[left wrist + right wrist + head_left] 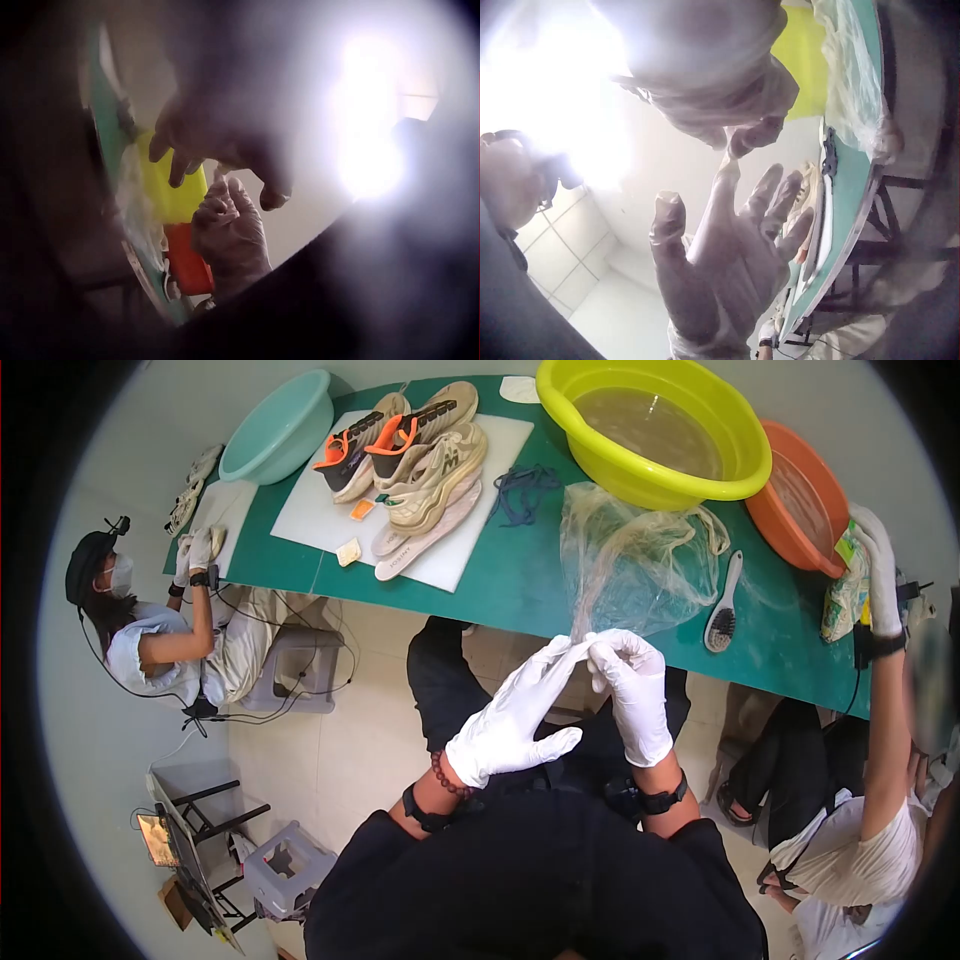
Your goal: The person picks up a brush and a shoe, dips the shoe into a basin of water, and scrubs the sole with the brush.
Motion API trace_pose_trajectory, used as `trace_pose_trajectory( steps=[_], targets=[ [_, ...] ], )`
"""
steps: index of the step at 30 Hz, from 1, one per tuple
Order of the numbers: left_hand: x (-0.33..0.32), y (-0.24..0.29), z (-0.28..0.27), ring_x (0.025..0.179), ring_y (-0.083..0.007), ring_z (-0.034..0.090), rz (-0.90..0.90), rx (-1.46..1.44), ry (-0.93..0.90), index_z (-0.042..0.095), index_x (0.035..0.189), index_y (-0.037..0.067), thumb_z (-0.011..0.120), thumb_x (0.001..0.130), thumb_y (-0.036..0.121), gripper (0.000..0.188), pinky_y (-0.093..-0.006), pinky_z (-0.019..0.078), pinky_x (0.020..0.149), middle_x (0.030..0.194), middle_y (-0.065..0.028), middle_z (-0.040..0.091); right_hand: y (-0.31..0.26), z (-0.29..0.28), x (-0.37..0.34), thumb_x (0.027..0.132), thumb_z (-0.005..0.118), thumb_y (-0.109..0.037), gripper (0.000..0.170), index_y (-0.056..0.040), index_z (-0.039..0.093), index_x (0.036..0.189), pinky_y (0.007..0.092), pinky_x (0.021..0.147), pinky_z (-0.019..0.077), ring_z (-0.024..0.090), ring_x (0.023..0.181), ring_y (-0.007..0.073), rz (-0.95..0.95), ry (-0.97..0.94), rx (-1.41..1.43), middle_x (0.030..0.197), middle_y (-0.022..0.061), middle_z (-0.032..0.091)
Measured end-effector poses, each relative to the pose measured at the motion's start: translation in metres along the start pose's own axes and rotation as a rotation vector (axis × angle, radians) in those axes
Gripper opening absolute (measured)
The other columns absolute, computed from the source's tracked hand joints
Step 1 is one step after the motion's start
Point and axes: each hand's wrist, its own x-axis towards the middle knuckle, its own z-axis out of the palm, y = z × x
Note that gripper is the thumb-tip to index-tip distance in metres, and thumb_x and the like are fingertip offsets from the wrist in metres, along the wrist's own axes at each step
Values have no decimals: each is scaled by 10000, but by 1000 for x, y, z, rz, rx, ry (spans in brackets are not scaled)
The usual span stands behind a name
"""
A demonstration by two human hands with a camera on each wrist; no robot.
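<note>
Both hands wear thin white gloves and meet just off the table's front edge. My left hand (515, 715) is spread, with its thumb held apart and its fingers fairly straight. With thumb and fingers my right hand (632, 685) pinches the glove's fingertip on the left hand's index finger. In the right wrist view, that glove fingertip (730, 156) is stretched out into a narrow point. Behind the hands, a clear plastic bag (635, 565) lies crumpled on the green table (400, 582), its gathered end hanging over the edge.
A yellow basin (560, 405) of murky water stands behind the bag, an orange basin (785, 485) to its right. A brush (722, 618) lies near the edge. Shoes (435, 480) rest on a white board (300, 525). A person (165, 635) sits left, another (860, 830) right.
</note>
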Motion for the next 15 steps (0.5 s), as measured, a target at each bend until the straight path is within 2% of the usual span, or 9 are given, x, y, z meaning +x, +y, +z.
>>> trace_pose_trajectory(
  steps=[2, 5, 7, 8, 10, 11, 12, 15],
  targets=[
    [1, -6, 4, 1517, -435, 263, 29, -85, 40, 178, 1617, -9, 660, 927, 462, 964, -475, 253, 1232, 1633, -289, 234, -3, 8, -1, 982, 704, -152, 224, -9, 695, 1155, 190, 635, 448, 539, 689, 30, -12, 43, 12, 863, -22, 662],
    [3, -11, 8, 1532, -417, 247, 36, -240, 164, 78, 1629, -20, 651, 933, 520, 1051, -470, 229, 1241, 1669, -282, 151, 6, 2, -2, 986, 704, -163, 289, -6, 672, 1225, 187, 642, 448, 540, 709, 22, 57, -1, -111, 900, -24, 664],
    [4, -14, 10, 1543, -406, 236, 14, -320, 261, 4, 1633, -17, 651, 929, 571, 1123, -471, 213, 1246, 1693, -267, 84, 4, -1, -5, 977, 722, -170, 235, -5, 717, 1145, 201, 690, 483, 589, 772, 33, 225, -174, -143, 900, -17, 684],
    [4, -19, 13, 1533, -372, 274, -6, -264, 293, -61, 1636, 12, 590, 873, 765, 1254, -467, 234, 1243, 1692, -246, 98, 2, 4, -7, 972, 727, -168, 227, 1, 725, 1124, 213, 726, 501, 608, 799, 43, 259, -250, -163, 908, -11, 696],
    [4, -23, 16, 1554, -389, 221, 22, -268, 319, -77, 1630, 1, 552, 881, 774, 1247, -479, 185, 1252, 1701, -251, 27, 5, 14, -10, 960, 738, -154, 228, 22, 732, 1104, 244, 820, 534, 645, 876, 62, 281, -400, -153, 948, 12, 726],
    [5, -23, 17, 1565, -397, 194, 38, -272, 330, -85, 1627, -5, 533, 885, 778, 1244, -486, 160, 1256, 1706, -253, -9, 7, 18, -11, 954, 740, -140, 232, 31, 730, 1110, 247, 819, 536, 642, 877, 57, 265, -426, -174, 953, 11, 729],
    [7, -18, 17, 1571, -399, 170, -27, -327, 321, -91, 1625, -6, 466, 857, 847, 1275, -503, 109, 1261, 1705, -257, -17, 7, 22, -11, 954, 735, -131, 205, 29, 734, 1081, 249, 802, 534, 635, 859, 56, 249, -415, -195, 928, 5, 724],
    [10, -17, 16, 1562, -394, 197, -94, -169, 334, -96, 1627, 2, 413, 814, 912, 1322, -476, 125, 1264, 1679, -297, 80, 10, 23, -10, 958, 708, -101, 136, 25, 737, 1001, 254, 756, 524, 612, 811, 54, 187, -428, -270, 860, -6, 704]
  ],
)
